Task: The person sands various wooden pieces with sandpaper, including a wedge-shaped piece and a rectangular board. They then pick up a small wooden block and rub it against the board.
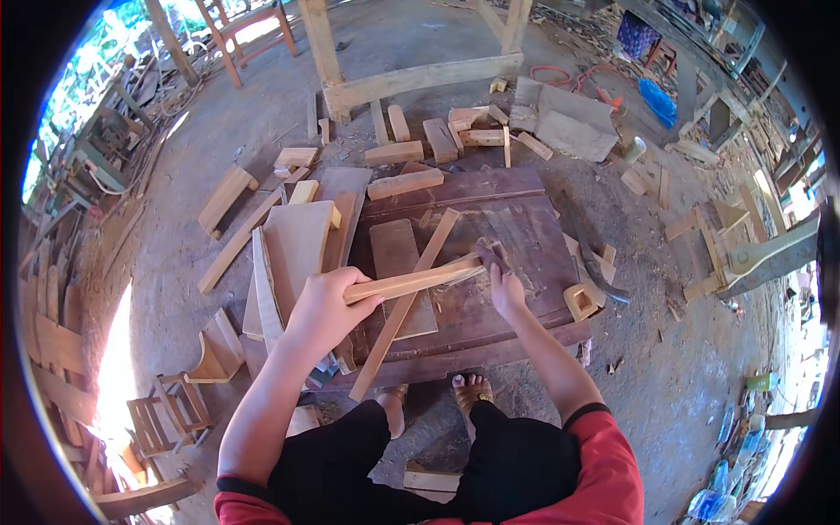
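Observation:
My left hand (pixel 331 300) is closed around the near end of a light wooden strip (pixel 411 282). The strip points to the right over the low dark-red wooden table (pixel 516 197). At its far end my right hand (pixel 507 293) grips a dark brown, folded piece that looks like sandpaper (pixel 492 255), pressed against the wood. Below the strip, a longer thin slat (pixel 385 350) lies slantwise across a flat board (pixel 392 245) on the table. My right fingers partly hide the dark piece.
Wooden boards (pixel 302 236) lean at the table's left side. Several offcuts (pixel 398 153) lie beyond the table, before a wooden frame (pixel 420 79). A hollow wooden block (pixel 580 302) and a curved dark bar (pixel 599 276) are at the right. A small slatted piece (pixel 166 420) stands at lower left.

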`<control>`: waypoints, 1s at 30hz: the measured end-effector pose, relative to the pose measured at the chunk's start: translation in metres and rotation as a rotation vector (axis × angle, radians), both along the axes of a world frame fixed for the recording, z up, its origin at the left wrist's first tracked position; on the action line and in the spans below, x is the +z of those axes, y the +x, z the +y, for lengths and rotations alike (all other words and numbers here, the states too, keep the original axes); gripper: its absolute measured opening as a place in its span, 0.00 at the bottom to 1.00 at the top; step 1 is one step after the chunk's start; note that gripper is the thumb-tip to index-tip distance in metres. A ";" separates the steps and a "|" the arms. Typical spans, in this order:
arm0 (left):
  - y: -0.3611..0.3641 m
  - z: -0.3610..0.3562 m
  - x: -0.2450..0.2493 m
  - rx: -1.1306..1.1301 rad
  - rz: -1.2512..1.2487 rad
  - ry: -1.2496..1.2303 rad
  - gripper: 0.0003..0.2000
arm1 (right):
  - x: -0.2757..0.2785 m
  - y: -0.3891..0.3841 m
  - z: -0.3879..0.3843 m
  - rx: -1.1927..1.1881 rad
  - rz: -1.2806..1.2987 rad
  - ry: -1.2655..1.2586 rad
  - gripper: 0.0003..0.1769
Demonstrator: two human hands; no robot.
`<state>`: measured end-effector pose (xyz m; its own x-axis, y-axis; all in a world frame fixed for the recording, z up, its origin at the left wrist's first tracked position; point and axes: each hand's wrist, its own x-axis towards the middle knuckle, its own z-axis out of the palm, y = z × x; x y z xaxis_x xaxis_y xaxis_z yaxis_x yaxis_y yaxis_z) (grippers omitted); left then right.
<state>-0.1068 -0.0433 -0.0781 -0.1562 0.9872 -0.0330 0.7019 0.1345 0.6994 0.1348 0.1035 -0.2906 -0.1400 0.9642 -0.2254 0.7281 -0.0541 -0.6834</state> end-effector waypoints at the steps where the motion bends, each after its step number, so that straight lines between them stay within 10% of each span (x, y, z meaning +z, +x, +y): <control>1: 0.000 0.001 0.001 0.012 -0.006 0.004 0.10 | -0.009 0.000 0.008 -0.034 -0.015 0.095 0.30; 5: 0.004 0.004 0.001 0.024 -0.008 0.007 0.09 | 0.069 -0.052 -0.023 0.182 0.027 -0.056 0.23; 10: 0.013 -0.003 -0.002 0.012 -0.032 0.112 0.10 | 0.122 -0.065 -0.075 0.705 0.937 0.304 0.20; 13: 0.010 -0.004 -0.005 0.007 0.056 0.014 0.10 | 0.088 -0.050 -0.074 0.547 1.101 0.137 0.21; 17: 0.009 -0.006 -0.006 0.005 0.030 0.022 0.10 | 0.028 -0.014 -0.026 0.034 0.197 -0.084 0.24; 20: 0.026 -0.008 -0.006 -0.020 0.093 0.092 0.10 | 0.009 -0.018 -0.005 0.044 0.195 0.281 0.26; 23: 0.038 -0.006 0.000 -0.048 0.123 0.066 0.10 | 0.075 -0.052 -0.023 0.029 0.222 -0.073 0.24; 30: 0.031 -0.005 -0.004 -0.038 0.102 0.132 0.10 | 0.088 -0.044 -0.084 0.525 0.909 0.404 0.16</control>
